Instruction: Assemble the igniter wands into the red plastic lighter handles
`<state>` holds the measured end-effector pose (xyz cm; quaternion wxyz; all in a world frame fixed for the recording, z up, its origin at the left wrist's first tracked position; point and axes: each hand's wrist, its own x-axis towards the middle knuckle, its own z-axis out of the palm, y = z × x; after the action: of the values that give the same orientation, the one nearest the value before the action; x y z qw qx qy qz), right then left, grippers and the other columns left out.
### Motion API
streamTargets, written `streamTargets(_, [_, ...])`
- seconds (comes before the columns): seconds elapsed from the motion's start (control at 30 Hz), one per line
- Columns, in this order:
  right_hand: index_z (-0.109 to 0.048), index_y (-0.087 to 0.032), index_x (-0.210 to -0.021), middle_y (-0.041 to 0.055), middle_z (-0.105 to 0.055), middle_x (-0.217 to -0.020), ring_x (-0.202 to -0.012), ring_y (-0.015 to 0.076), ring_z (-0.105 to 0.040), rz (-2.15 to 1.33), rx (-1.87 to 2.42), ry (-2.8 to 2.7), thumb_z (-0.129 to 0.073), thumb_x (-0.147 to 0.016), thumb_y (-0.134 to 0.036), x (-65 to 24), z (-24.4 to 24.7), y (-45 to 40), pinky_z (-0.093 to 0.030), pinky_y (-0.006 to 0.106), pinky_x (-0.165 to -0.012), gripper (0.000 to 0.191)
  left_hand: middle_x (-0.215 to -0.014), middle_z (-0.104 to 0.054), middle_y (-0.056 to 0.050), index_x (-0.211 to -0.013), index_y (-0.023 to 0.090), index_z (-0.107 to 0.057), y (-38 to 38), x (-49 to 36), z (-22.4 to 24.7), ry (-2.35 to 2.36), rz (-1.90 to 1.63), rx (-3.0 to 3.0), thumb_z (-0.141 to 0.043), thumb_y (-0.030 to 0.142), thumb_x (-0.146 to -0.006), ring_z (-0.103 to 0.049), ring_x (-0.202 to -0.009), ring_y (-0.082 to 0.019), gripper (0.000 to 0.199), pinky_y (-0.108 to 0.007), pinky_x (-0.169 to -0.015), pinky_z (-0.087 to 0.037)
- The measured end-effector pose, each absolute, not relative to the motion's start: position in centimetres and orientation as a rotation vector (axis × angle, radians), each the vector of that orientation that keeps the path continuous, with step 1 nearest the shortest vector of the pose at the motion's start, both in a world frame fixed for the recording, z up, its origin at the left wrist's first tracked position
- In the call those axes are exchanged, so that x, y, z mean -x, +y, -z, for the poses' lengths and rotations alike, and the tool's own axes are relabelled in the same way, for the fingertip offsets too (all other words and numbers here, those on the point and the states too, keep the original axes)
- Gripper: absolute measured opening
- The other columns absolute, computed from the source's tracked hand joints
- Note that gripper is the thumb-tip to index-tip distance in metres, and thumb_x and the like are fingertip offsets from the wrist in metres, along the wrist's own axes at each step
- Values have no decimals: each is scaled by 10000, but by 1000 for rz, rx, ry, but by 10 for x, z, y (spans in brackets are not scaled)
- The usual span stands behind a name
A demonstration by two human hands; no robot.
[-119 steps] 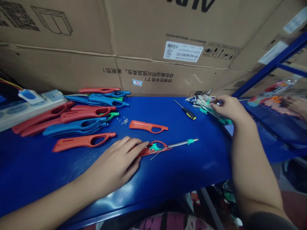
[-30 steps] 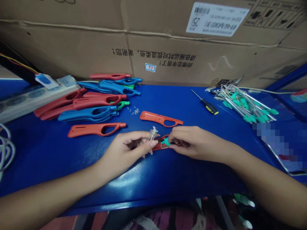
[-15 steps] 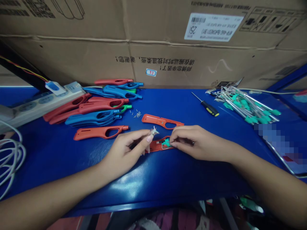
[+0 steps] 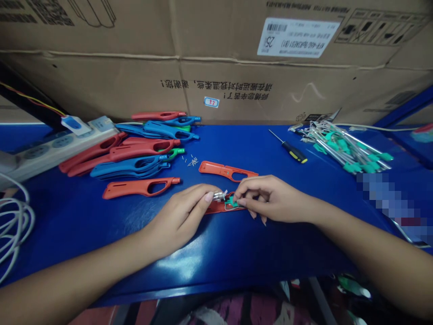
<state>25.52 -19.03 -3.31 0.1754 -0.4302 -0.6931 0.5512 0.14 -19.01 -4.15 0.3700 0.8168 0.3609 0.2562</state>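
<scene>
- Well, a big cardboard box (image 4: pixel 223 74) fills the whole back, its printing upside down.
- Before it spreads the blue table (image 4: pixel 237 253), glossy under the light.
- At the left, red and blue handles (image 4: pixel 145 149) lie heaped against a white power strip (image 4: pixel 62 146).
- Far right, near the box, I see a bundle of metal tubes (image 4: pixel 352 146) with green fittings.
- The person's left grip (image 4: pixel 186 210) is closed, thumb against fingers, holding a small clear part.
- The right grip (image 4: pixel 270 198) has its fingertips at a green piece; whether they pinch it or merely touch it, I cannot tell.
- Between the two, an orange-red shell (image 4: pixel 215 208) lies on the table, partly covered by the fingers; just behind it lies a matching shell half (image 4: pixel 216 168), inner side up.
- A black-and-yellow screwdriver (image 4: pixel 293 152) rests between that half and the tubes.
- The clear part (image 4: pixel 218 196) pokes out above the shell's left portion.
- Beside it, the green piece (image 4: pixel 231 201) sits at the shell's opening.
- Tiny screws (image 4: pixel 192 160) lie scattered near the handles.
</scene>
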Motion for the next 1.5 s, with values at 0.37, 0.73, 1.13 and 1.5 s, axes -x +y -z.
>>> streamTargets(0.37, [-676,-138,-908,5,-585,-817,-664,81,-497,-1064,913,-2259,-546,-1006,-246,-252,40,-188,-394,232,-615,195,-918,-660,26,-1161,230,-535,-191,1,46,958,-608,-2040,-460,318,-1041,-618,-743,-117,167,-233,-641,-470])
streamTargets(0.73, [-711,-109,-887,2,-607,-788,-598,53,-472,-1129,914,-2162,-590,-976,-241,-251,38,-187,-356,192,-535,200,-1059,-712,14,-1138,240,-613,-191,0,46,931,-603,-2078,-504,320,-1031,-678,-907,-133,173,-235,-782,-515])
streamTargets(1.13, [-713,-111,-892,-23,-568,-740,-546,46,-410,-1220,959,-2088,-623,-944,-258,-251,37,-187,-325,190,-492,180,-1063,-737,-1,-1135,232,-655,-191,0,47,955,-665,-2130,-546,315,-1008,-697,-916,-140,186,-226,-779,-528])
streamTargets(1.5, [-698,-122,-889,-33,-552,-701,-526,53,-379,-1262,971,-2086,-611,-945,-265,-251,36,-187,-300,194,-472,177,-1038,-750,-22,-1114,220,-674,-190,-1,45,943,-682,-2148,-547,309,-1004,-702,-871,-158,190,-238,-706,-534])
